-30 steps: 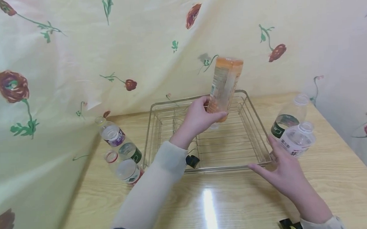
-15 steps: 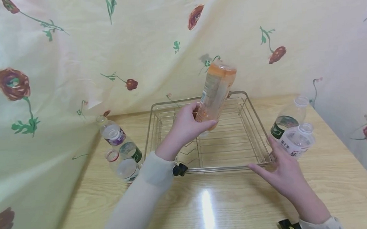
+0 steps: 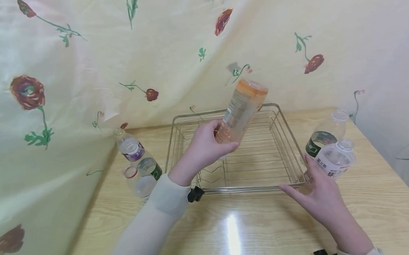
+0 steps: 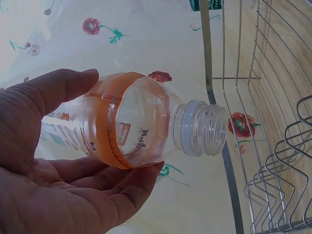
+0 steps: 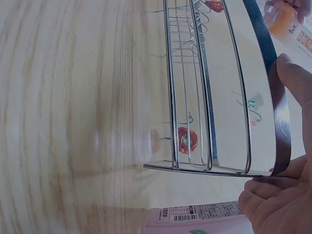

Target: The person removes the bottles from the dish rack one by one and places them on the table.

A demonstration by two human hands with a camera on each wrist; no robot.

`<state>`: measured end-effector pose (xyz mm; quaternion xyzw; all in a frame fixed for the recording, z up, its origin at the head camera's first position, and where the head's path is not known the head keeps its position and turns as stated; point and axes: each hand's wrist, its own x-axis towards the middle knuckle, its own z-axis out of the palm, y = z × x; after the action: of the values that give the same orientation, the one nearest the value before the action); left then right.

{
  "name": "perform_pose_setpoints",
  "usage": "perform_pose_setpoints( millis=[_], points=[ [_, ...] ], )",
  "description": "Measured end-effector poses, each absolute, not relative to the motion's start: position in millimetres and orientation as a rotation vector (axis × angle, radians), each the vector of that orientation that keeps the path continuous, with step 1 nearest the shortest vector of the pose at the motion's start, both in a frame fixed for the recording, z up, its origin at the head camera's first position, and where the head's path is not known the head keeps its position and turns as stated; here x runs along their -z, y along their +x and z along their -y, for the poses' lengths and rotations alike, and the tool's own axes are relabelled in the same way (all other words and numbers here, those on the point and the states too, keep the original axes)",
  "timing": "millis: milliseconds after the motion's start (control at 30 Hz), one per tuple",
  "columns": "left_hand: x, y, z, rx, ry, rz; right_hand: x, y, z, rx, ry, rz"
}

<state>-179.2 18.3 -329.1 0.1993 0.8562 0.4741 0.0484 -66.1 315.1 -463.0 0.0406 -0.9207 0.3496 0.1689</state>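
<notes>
My left hand (image 3: 206, 144) grips a clear plastic bottle with orange bands (image 3: 239, 112) over the wire dish rack (image 3: 258, 188). The bottle is tilted, base up and to the right, and the left wrist view shows its open, capless neck (image 4: 204, 127). Thumb and fingers wrap the bottle from opposite sides. At the rack's front right corner, my right hand (image 3: 322, 192) holds the metal rim, its thumb (image 5: 292, 78) against the front and its fingers around the side. My right fingers are close beside a bottle with a white label (image 3: 335, 160).
A green-labelled bottle (image 3: 325, 135) stands behind the white-labelled one. Left of the rack are a purple-labelled bottle (image 3: 131, 146), another green-labelled bottle (image 3: 149, 166) and a red-rimmed bottle (image 3: 138, 181), partly behind my left sleeve. Flowered cloth (image 3: 173, 49) hangs behind the wooden table (image 3: 263, 224).
My left hand has come down and left with the bottle, which leans more now. My right hand has stayed at the rack's corner. The head view has shifted slightly.
</notes>
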Motion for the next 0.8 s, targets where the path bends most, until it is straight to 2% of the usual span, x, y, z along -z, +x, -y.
perform_pose_setpoints(
  millis=[800],
  points=[
    [333,-160,8,-1.288,0.611,-2.707,455,-63,-305,-0.927,0.174,2.464]
  ],
)
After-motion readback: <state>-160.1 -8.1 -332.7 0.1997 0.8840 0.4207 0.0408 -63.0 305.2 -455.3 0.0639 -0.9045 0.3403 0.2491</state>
